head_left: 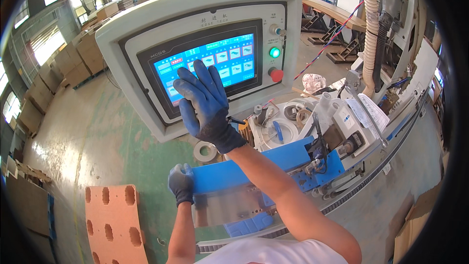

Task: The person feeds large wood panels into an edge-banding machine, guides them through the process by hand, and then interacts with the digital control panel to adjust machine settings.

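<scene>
Both hands wear blue and dark grey work gloves. My right hand (205, 102) is raised in front of the lit touchscreen (238, 84), fingers stretched out and slightly apart, nothing held. Its fingertips overlap the left half of the screen; whether they touch it I cannot tell. Lower down, my left hand (181, 183) rests at the left end of a blue machine beam (224, 173), its fingers curled over the end. A grey control panel housing (156, 129) surrounds the screen. On its right side sit a glowing green button (274, 52) and a red knob (276, 75).
Behind the beam, a white tray (266, 139) holds tape rolls and a blue-handled tool. A ribbed hose (370, 34) hangs at the right. An orange-brown pallet (112, 220) lies on the floor at lower left. Stacked boards (73, 61) stand farther left.
</scene>
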Motion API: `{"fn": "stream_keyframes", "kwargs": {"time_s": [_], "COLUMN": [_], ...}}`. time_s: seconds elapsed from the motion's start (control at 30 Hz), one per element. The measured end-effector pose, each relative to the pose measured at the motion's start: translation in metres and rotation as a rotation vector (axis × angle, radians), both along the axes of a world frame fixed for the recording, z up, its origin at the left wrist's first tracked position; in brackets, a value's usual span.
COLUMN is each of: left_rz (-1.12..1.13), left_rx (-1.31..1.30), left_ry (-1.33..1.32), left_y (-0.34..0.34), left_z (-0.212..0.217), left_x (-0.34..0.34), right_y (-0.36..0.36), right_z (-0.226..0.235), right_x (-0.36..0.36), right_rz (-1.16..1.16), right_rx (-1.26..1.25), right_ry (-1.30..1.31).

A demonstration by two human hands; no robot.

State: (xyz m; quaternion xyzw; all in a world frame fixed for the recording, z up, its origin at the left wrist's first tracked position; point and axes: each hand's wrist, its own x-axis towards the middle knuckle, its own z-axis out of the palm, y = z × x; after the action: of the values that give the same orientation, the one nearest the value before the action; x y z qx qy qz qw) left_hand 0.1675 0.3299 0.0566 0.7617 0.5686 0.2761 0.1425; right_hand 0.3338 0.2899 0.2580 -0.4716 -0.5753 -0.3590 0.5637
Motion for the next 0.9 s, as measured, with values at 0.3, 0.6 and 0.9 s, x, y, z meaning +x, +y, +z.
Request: {"fn": "stream_keyframes", "kwargs": {"time_s": [0.3, 0.6, 0.9], "left_rz": [0.002, 0.014, -0.148], "left_rx": [0.03, -0.001, -0.027], "left_ry": [-0.027, 0.002, -0.099], "left_y": [-0.001, 0.005, 0.004], "left_z": [-0.002, 0.004, -0.02], "left_x": [0.006, -0.005, 0.014], "right_y": [0.009, 0.007, -0.018], "right_z": [0.005, 0.002, -0.014], "right_x": [0.007, -0.009, 0.0], "right_rz": [-0.03, 0.003, 0.043], "right_rx": [-0.011, -0.01, -0.03], "right_ry": [-0.017, -0.016, 0.076]}}
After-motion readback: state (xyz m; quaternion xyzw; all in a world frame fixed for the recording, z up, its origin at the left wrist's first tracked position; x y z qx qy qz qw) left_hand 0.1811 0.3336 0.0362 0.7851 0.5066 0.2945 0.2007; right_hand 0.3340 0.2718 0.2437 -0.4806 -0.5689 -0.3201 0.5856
